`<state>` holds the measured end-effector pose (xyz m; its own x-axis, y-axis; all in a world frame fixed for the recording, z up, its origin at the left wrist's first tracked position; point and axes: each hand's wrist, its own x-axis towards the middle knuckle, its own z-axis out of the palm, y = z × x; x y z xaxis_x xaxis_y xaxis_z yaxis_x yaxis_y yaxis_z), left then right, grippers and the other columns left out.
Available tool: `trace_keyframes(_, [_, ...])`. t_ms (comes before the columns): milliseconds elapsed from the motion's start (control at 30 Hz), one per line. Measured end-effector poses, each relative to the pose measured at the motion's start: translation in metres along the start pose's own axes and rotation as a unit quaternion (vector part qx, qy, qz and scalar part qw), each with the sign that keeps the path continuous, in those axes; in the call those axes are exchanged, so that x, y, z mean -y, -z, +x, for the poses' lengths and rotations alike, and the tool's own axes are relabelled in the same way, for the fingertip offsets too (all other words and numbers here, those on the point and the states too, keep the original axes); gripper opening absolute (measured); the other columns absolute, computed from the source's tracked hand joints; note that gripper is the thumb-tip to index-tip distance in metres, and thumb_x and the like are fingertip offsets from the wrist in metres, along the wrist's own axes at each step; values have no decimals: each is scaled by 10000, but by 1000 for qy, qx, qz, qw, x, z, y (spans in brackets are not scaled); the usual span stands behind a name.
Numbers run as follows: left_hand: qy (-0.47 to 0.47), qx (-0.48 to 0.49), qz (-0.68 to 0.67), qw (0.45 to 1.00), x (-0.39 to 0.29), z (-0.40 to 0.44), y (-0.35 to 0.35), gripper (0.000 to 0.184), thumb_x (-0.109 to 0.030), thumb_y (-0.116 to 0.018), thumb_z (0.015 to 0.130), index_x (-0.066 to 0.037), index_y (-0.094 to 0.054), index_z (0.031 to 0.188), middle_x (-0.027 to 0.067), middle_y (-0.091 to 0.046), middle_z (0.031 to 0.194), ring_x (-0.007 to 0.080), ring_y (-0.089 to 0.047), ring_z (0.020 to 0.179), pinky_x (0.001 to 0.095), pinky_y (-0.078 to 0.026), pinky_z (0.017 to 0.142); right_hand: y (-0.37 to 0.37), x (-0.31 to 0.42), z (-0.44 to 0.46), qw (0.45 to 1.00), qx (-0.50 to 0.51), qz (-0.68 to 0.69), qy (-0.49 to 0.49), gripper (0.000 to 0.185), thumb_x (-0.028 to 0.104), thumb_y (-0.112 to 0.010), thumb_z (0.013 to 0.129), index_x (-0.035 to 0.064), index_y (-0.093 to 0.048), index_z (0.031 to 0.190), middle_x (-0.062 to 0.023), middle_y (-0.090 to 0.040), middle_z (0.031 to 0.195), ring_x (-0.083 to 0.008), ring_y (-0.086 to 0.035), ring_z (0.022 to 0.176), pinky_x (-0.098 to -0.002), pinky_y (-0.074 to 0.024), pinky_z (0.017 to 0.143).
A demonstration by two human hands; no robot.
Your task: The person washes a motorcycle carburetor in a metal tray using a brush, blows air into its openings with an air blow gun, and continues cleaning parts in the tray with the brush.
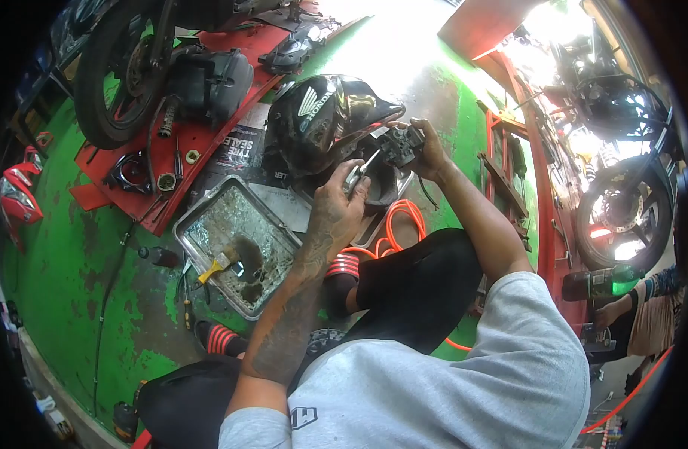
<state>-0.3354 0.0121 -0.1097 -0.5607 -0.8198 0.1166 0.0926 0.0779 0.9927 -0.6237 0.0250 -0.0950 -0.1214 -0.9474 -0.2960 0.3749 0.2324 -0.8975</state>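
My right hand (pixel 431 153) grips a dark metal carburetor (pixel 402 147) and holds it up in front of the fuel tank. A short black hose (pixel 427 191) hangs below it. My left hand (pixel 338 198) is closed round a silver tool (pixel 352 178) with a thin straight nozzle, which looks like an air blow gun. Its tip points at the carburetor, close to its near side; whether they touch I cannot tell. Behind both hands a black Honda fuel tank (pixel 295 123) rests on the floor area. My left fingers partly hide the tool's body.
Below left lies a metal tray (pixel 185 228) with dirty liquid and a yellow-handled brush (pixel 218 267). An orange hose (pixel 407 217) coils by my knee. A red lift platform (pixel 119 196) carries motorcycle parts. At right stand another motorcycle wheel (pixel 624 213) and a person's hand (pixel 612 313).
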Motion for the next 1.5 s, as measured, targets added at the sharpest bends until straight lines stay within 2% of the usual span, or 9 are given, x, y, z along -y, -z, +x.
trace_keyframes(467, [-19, -10, -51, 998, 16, 4, -7, 286, -153, -652, 1021, -36, -650, 1281, 20, -697, 866, 100, -653, 798, 279, -535, 714, -12, 5, -5, 996, -82, -17, 0, 497, 450, -574, 949, 93, -635, 1290, -93, -731, 1106, -231, -721, 933, -411, -604, 841])
trace_keyframes(600, [-22, -25, -2, 999, 10, -3, -4, 310, -155, -675, 997, -26, -643, 1277, 89, -691, 814, 119, -657, 752, 325, -533, 693, 7, 2, 5, 993, -60, -106, -4, 560, 479, -437, 1026, 85, -609, 1385, -116, -713, 1260, -232, -712, 1066, -413, -573, 921])
trace_keyframes(733, [-32, -17, 7, 999, 10, -5, -5, 303, -159, -674, 998, -22, -645, 1267, 133, -716, 823, 172, -698, 758, 356, -539, 701, 6, -1, 2, 985, -84, -151, -15, 535, 449, -527, 1038, 84, -575, 1426, -95, -702, 1245, -198, -711, 1053, -358, -575, 889])
trace_keyframes(800, [-26, -13, 11, 1000, 10, -5, -7, 303, -160, -670, 999, -20, -643, 1266, 144, -721, 830, 192, -711, 769, 364, -542, 707, -1, -2, -1, 971, -105, -217, -7, 480, 438, -607, 1023, 101, -588, 1364, -65, -712, 1176, -168, -718, 935, -312, -579, 727])
trace_keyframes(967, [-36, -39, 49, 997, 13, -5, -7, 308, -172, -675, 989, -19, -650, 1255, 177, -737, 871, 247, -749, 816, 386, -557, 731, -2, -5, 3, 951, -133, -280, 1, 551, 444, -671, 999, 100, -568, 1417, -53, -670, 1239, -146, -679, 977, -288, -543, 800])
trace_keyframes(1300, [-14, 12, 1, 1000, 12, -1, -3, 321, -153, -661, 1011, -41, -636, 1310, 91, -718, 821, 135, -698, 764, 312, -553, 699, -12, -4, 1, 934, -121, -334, -18, 532, 433, -686, 992, 108, -575, 1399, -22, -638, 1256, -111, -643, 1020, -305, -527, 837])
trace_keyframes(1367, [4, 0, 9, 1000, 9, -3, -4, 316, -150, -667, 983, 0, -636, 1260, 253, -743, 942, 373, -761, 928, 430, -573, 766, -14, -5, 1, 938, -110, -328, -13, 512, 429, -703, 982, 117, -587, 1371, -20, -640, 1236, -112, -643, 1013, -312, -533, 825])
trace_keyframes(1400, [2, 2, 9, 1000, 11, -2, -5, 316, -150, -667, 983, 0, -636, 1260, 253, -743, 942, 373, -761, 928, 430, -573, 766, -16, -5, 1, 937, -106, -332, -14, 528, 437, -723, 965, 119, -590, 1365, -22, -640, 1217, -121, -634, 1022, -315, -527, 846])
trace_keyframes(1500, [0, 20, 29, 999, 15, -2, -6, 325, -167, -661, 1015, -47, -633, 1316, 93, -717, 830, 139, -696, 768, 324, -548, 696, -18, -4, 2, 931, -102, -349, -33, 559, 451, -746, 942, 123, -589, 1367, -29, -642, 1218, -133, -620, 1050, -322, -517, 870])
